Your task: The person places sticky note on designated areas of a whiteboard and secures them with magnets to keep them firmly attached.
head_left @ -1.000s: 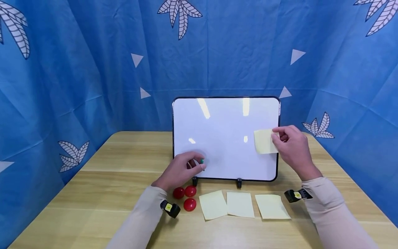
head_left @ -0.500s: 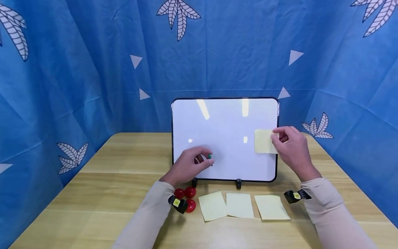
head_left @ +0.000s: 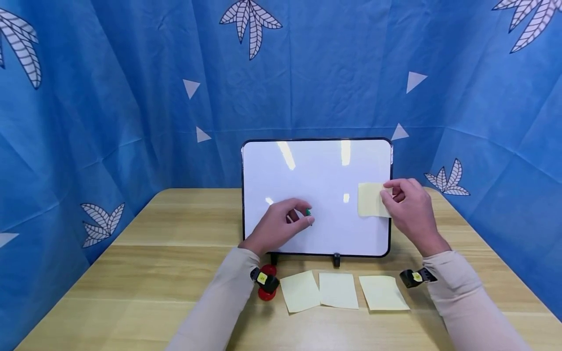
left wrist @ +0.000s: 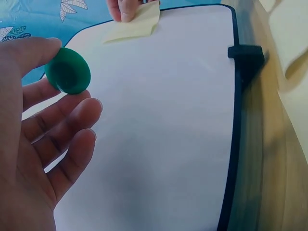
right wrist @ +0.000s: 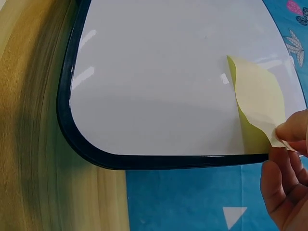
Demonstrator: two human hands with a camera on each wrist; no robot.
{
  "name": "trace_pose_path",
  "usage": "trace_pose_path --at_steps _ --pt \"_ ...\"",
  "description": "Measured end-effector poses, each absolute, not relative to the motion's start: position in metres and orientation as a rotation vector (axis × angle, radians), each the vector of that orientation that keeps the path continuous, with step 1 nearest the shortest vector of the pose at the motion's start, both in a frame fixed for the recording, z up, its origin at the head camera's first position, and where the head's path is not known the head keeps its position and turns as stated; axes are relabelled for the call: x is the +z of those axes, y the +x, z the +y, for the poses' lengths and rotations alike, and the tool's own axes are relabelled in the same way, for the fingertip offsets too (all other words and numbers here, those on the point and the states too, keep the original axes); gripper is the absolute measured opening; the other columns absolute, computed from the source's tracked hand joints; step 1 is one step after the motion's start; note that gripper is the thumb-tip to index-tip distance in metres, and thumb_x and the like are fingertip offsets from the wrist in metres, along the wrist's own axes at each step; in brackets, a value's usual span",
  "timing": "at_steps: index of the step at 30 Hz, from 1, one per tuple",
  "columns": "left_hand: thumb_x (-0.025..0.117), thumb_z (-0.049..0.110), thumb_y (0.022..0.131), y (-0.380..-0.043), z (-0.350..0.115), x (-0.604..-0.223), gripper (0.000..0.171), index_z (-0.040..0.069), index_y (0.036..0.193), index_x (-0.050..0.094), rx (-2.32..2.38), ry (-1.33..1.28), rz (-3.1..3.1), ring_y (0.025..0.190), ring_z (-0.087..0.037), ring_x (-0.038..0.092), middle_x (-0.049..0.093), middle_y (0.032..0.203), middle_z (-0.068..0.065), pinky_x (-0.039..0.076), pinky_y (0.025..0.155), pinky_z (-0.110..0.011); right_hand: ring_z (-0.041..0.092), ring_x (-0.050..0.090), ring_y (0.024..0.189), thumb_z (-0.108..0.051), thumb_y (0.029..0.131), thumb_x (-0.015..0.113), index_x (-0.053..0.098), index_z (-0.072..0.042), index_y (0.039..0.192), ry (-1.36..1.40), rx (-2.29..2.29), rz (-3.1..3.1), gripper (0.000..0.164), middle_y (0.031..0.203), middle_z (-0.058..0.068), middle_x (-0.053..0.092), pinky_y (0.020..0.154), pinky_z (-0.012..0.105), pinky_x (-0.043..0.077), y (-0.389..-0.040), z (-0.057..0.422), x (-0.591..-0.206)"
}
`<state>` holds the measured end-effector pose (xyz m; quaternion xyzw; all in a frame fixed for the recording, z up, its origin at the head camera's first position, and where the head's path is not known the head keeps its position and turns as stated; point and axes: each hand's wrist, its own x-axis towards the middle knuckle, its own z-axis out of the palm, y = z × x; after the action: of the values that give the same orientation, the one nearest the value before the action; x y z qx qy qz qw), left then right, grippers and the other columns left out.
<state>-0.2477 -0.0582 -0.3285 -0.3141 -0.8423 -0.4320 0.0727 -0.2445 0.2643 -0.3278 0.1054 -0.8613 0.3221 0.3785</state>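
Left hand (head_left: pixel 281 222): thumb and fingers drawn in to the width of a green disc (left wrist: pixel 69 71), which they pinch at the rim.
Right hand (head_left: pixel 411 209): thumb and finger pressed nearly together, with just the right side of a yellow note (head_left: pixel 370 200) between them.
Green disc: in front of the whiteboard (head_left: pixel 325 170), slightly off its centre towards 7 o'clock; contact with the surface cannot be told.
Yellow note: at the board's 3 o'clock, bowed in the right wrist view; how much of it touches the board is unclear.
Just changed: over the last second the left hand has travelled towards 2 o'clock across the board — the right hand and its note have hardly shifted.
What it means: the disc is closer to the note yet still well apart from it, the note lying at about 3 o'clock from the disc; I judge the bringing-together to be under way, not finished.
Red discs (head_left: pixel 267 295): at 7 o'clock from the board's centre, now more hidden behind the left wrist camera (head_left: pixel 265 281).
Paper squares (head_left: pixel 384 293): three on the table (head_left: pixel 175 273), between 6 and 5 o'clock.
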Motion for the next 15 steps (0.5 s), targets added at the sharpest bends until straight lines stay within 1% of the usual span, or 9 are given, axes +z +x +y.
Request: trace_pose_path --at_steps 8,11,15 --pt "0.07 0.042 0.094 -0.249 -0.043 -0.325 0.04 0.019 0.127 0.066 -1.347 -0.9 -2.522 0.085 -0.01 0.062 0.065 0.111 0.011 0.055 0.068 -0.032 0.024 0.058 0.077 -0.012 0.093 0.069 0.07 0.001 0.107 0.267 0.819 -2.194 0.019 0.095 0.013 0.055 0.064 0.018 0.041 -0.244 0.265 -0.328" --pt "0.071 0.041 0.093 -0.25 -0.037 -0.324 0.038 0.021 0.125 0.066 -1.373 -0.886 -2.513 0.084 -0.01 0.062 0.065 0.11 0.013 0.055 0.067 -0.033 0.024 0.058 0.074 -0.013 0.093 0.07 0.07 0.001 0.107 0.261 0.807 -2.197 0.019 0.099 0.014 0.055 0.061 0.018 0.043 -0.244 0.266 -0.329" --pt "0.072 0.04 0.093 -0.251 -0.031 -0.323 0.034 0.026 0.124 0.067 -1.4 -0.879 -2.495 0.082 -0.011 0.063 0.066 0.107 0.013 0.055 0.065 -0.034 0.024 0.058 0.073 -0.014 0.093 0.07 0.069 0.0 0.108 0.245 0.8 -2.21 0.021 0.102 0.014 0.055 0.059 0.022 0.045 -0.245 0.266 -0.328"
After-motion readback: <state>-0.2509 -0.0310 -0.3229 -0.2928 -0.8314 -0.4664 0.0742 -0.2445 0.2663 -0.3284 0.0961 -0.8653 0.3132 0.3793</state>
